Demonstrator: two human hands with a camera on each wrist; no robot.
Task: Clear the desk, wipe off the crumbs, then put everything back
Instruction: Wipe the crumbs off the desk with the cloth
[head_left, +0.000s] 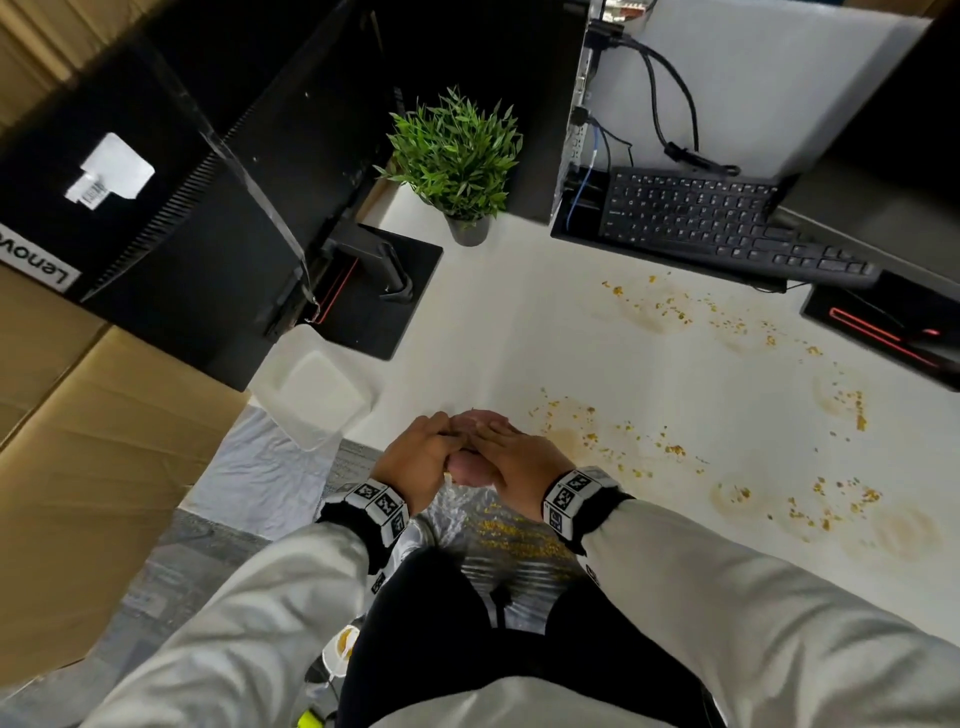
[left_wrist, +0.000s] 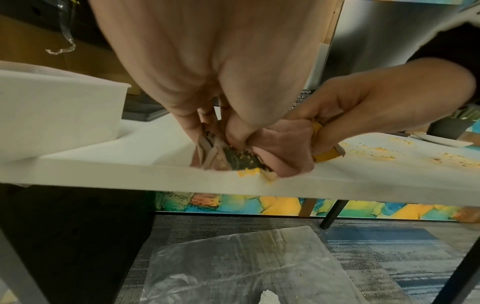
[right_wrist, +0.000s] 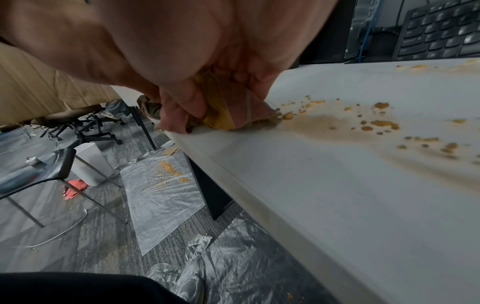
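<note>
Cloth (left_wrist: 283, 152) gripped by both hands (head_left: 470, 454), desk (head_left: 649, 545) edge.

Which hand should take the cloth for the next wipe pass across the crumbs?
Right, probably. Both hands grip the cloth at the desk's near edge, but the remaining crumbs and smears all lie on the right hand's side. The left hand would have to cross over.

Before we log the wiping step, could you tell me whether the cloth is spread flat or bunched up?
Bunched up: the cloth is crumpled between both hands at the desk edge.
</note>
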